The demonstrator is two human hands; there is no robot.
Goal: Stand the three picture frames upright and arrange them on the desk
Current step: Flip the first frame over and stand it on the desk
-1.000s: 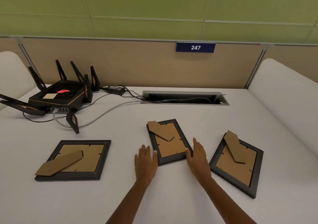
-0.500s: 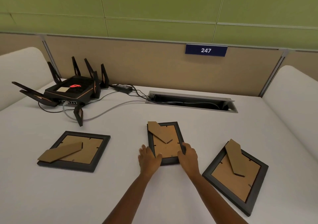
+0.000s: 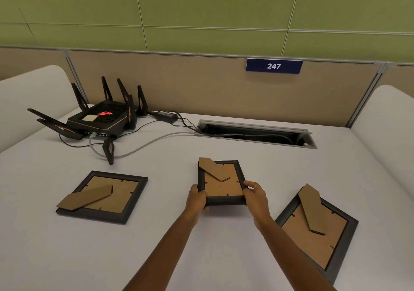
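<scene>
Head view: both hands clamp the middle black-framed picture frame with brown cardboard back, left hand and right hand gripping its near corners, near edge lifted off the white worktop. Two similar frames lie flat, one to each side.

The glass fronts of all three black-rimmed frames are turned down and hidden. The near corners of the black middle frame with brown cardboard backing are covered by the hands. Its underside, perhaps lifted, cannot be judged.
</scene>
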